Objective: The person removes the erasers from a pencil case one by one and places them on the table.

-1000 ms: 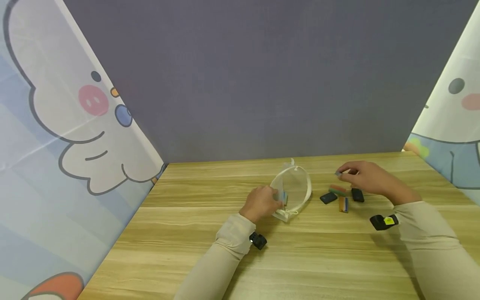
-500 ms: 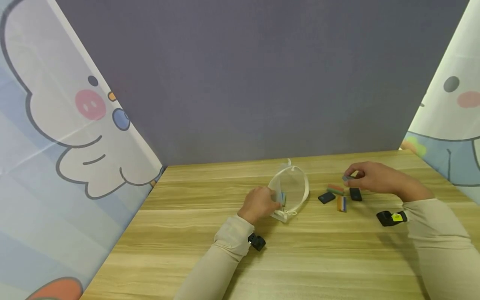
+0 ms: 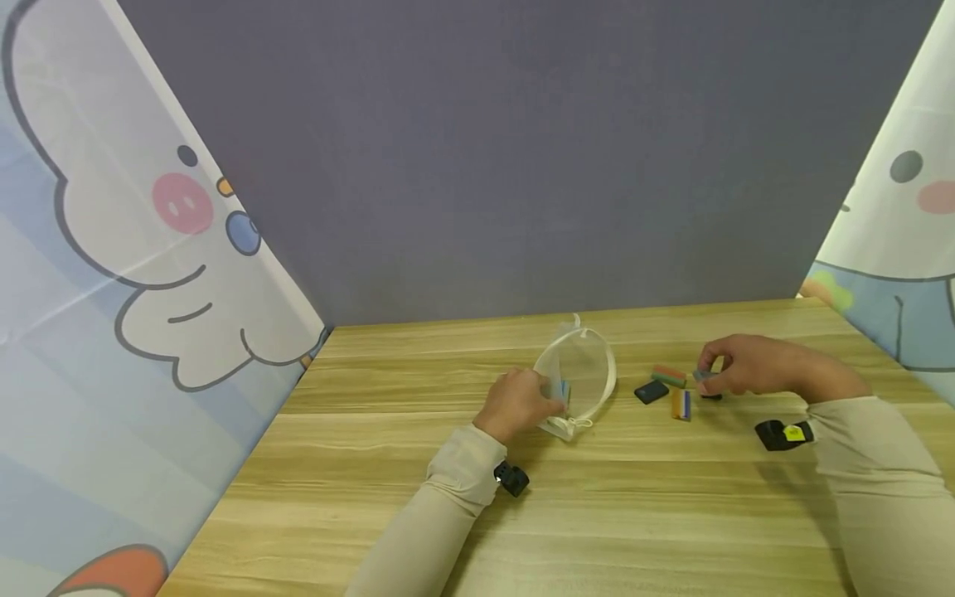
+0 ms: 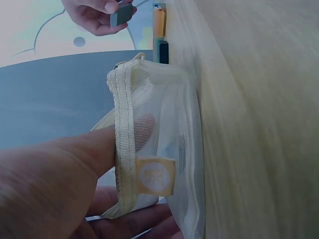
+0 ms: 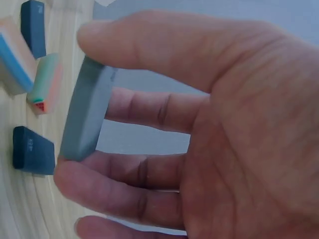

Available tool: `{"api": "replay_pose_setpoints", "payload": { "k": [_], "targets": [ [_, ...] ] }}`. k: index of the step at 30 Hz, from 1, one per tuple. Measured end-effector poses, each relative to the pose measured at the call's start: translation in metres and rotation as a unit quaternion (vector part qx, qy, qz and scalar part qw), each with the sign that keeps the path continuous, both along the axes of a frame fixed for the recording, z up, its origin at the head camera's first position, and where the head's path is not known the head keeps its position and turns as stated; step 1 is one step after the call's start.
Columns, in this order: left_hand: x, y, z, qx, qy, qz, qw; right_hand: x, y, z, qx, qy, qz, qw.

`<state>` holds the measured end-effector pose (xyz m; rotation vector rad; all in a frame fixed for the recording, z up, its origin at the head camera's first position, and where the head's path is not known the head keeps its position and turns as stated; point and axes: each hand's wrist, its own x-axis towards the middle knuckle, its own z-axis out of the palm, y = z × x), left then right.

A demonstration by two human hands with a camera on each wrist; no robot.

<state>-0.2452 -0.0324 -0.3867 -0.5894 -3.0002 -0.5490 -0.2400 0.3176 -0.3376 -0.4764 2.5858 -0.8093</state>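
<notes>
My left hand (image 3: 516, 405) grips the rim of a white mesh drawstring bag (image 4: 172, 109) lying on the table, its mouth held wide. The thumb shows through the mesh, and a small label (image 4: 155, 177) is sewn below the band. Inside the bag, a blue-and-green block (image 3: 565, 393) shows. My right hand (image 3: 753, 365) pinches a grey eraser (image 5: 87, 112) between thumb and fingertips, just above a black eraser (image 5: 32, 149) that it partly covers in the head view. Left of it lie another black eraser (image 3: 652, 392), a green-and-red eraser (image 3: 669, 376) and a striped eraser (image 3: 681, 405).
The wooden table (image 3: 358, 464) runs back to a grey panel (image 3: 522, 166). Cartoon-printed sheets hang at the left (image 3: 112, 207) and right. A black wrist camera (image 3: 511, 478) sits under the left sleeve, another camera (image 3: 779, 434) under the right.
My right hand has moved right and lowered with the grey eraser, now over the right-hand black eraser. My left hand stays on the bag. The head view shifts slightly.
</notes>
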Motion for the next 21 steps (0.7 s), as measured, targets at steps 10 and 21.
{"api": "replay_pose_setpoints", "payload": {
  "k": [10, 21],
  "targets": [
    [0.0028, 0.0030, -0.0017, -0.012, 0.029, 0.009, 0.9995, -0.0017, 0.0028, -0.0053, 0.019, 0.000, 0.004, 0.9998],
    [0.0022, 0.0026, -0.0037, -0.013, 0.034, -0.004, 0.9993, 0.0016, 0.0010, -0.0109, -0.007, -0.089, -0.017, 0.9958]
  ]
}}
